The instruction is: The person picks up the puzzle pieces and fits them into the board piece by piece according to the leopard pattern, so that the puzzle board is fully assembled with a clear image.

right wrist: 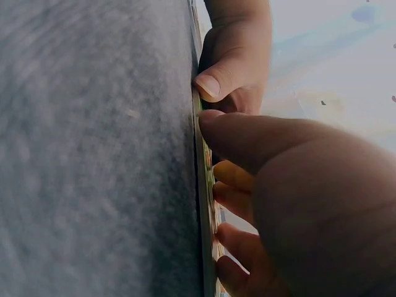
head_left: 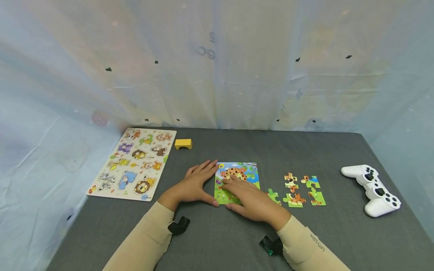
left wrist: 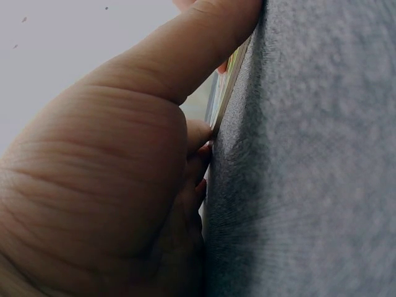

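Observation:
A small square jigsaw puzzle [head_left: 222,195] with a spotted leopard on green grass lies flat on the grey table in the head view. Along its left side rests my left hand [head_left: 193,184], fingers extended, the index fingertip by the top left corner and the thumb by the bottom left one. My right hand [head_left: 252,199] lies over the lower right of the puzzle, hiding that part, with its fingertips on the picture. In the right wrist view, the right thumb [right wrist: 229,127] touches the puzzle's near edge, close to the left thumb [right wrist: 216,83].
Several loose jigsaw pieces [head_left: 294,200] lie right of the puzzle, one partly behind the right hand. A white game controller [head_left: 376,190] sits at the far right. On the left are an animal picture board [head_left: 135,173] and a yellow arch block [head_left: 183,143].

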{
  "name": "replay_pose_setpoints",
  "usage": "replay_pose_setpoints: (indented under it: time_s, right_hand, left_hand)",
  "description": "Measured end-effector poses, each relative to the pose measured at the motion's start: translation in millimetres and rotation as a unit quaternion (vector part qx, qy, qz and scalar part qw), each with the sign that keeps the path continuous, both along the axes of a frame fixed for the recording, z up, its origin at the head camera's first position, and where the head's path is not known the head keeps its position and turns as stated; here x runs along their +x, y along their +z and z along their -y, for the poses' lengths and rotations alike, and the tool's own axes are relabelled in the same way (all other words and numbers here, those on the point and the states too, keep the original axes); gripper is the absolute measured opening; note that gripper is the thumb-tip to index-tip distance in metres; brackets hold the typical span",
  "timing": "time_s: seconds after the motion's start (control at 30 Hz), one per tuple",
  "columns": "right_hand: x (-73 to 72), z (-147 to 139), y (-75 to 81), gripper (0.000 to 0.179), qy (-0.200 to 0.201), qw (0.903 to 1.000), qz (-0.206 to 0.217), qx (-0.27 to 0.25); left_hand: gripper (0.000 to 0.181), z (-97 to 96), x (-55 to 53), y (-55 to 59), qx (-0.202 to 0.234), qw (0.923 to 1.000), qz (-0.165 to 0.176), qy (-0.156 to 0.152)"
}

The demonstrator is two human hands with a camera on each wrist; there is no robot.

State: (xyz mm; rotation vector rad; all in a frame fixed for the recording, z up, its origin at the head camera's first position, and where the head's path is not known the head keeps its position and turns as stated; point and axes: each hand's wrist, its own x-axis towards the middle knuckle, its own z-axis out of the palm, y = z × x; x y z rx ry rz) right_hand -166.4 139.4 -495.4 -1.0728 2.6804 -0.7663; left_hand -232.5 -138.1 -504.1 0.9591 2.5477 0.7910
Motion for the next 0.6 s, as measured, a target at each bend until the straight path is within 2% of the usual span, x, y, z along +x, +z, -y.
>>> replay_pose_setpoints:
  time_s: [0.2, 0.4, 0.6]
  right_hand:
    - [-1.0, -1.3, -2.4, 0.063, -0.001, 0.9998, 0.019, -0.012]
    - [-4.5, -5.0, -6.0, 0.065, -0.004, 0.9971, 0.054, -0.053]
    - [-4.6, -9.3, -4.1, 0.071, -0.011, 0.9923, 0.071, -0.101]
  left_hand:
    - [0.131, 0.6, 0.8, 1.6, -0.002, 1.0, -0.002, 0.0]
    - [0.131, 0.4, 0.4, 0.5, 0.001, 1.0, -0.005, -0.002]
    - [0.132, 0.3, 0.5, 0.0, 0.001, 1.0, -0.004, -0.002]
